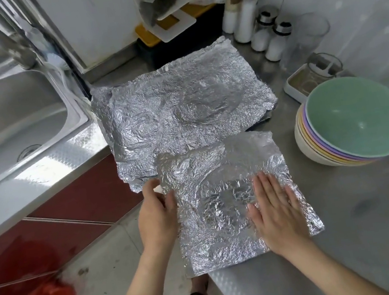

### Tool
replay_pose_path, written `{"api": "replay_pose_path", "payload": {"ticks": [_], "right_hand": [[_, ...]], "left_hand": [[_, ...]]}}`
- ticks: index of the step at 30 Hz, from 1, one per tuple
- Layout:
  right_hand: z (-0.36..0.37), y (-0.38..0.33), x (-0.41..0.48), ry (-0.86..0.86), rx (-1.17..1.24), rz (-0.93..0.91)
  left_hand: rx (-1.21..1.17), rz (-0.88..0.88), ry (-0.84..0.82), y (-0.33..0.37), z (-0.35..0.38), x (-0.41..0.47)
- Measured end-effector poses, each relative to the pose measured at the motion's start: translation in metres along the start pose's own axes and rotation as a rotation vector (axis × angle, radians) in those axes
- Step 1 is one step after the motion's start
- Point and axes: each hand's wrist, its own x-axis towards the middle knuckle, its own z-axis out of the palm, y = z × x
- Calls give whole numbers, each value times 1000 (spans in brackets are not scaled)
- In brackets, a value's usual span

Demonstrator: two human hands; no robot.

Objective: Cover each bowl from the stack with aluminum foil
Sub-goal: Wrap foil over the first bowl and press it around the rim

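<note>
Step in hand: readying one crumpled foil sheet at the front of the steel counter, judging by the hands; no bowl is covered yet.
Left hand: at the sheet's left edge, thumb over the foil and fingers by the rim, apparently pinching it.
Right hand: fingers straight and close together, palm pressed flat on the sheet's right half.
Foil sheet: its front left part overhangs the counter, and its far edge overlaps the pile of foil behind.
Stack of bowls: well to the right of the sheet on the counter, tilted, with the green bowl on top, its hollow open to view.
Doing it well: probably smooth outward from the middle with the flat palm while the other hand keeps the edge taut. Lift by two edges so the thin foil does not tear, then centre it over a bowl's rim.
Writing: none readable; the shakers by the wall show no legible label.
</note>
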Motion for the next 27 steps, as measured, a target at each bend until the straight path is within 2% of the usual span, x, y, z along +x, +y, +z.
{"api": "replay_pose_path", "payload": {"ticks": [2, 3, 5, 7, 9, 14, 18, 23, 27], "right_hand": [[-1, -1, -4, -18, -2, 13], [-2, -2, -5, -18, -5, 19], [-11, -7, -4, 1, -8, 35], [-20, -13, 6, 54, 28, 46], [-25, -19, 23, 99, 79, 11], [-26, -11, 49, -62, 134, -71], [-35, -4, 36, -96, 131, -90], [-40, -3, 62, -53, 162, -71], [-26, 6, 68, -87, 90, -66]], "left_hand": [[89, 217, 180, 6, -3, -3], [123, 375, 210, 15, 0, -11], [226, 665, 46, 27, 22, -31], [401, 787, -200, 29, 55, -47], [514, 746, -299, 24, 77, -49], [604, 707, -371, 17, 89, -49], [629, 684, -417, 15, 85, -66], [616, 668, -332, 22, 83, -55], [668, 578, -355, 18, 87, -39]]}}
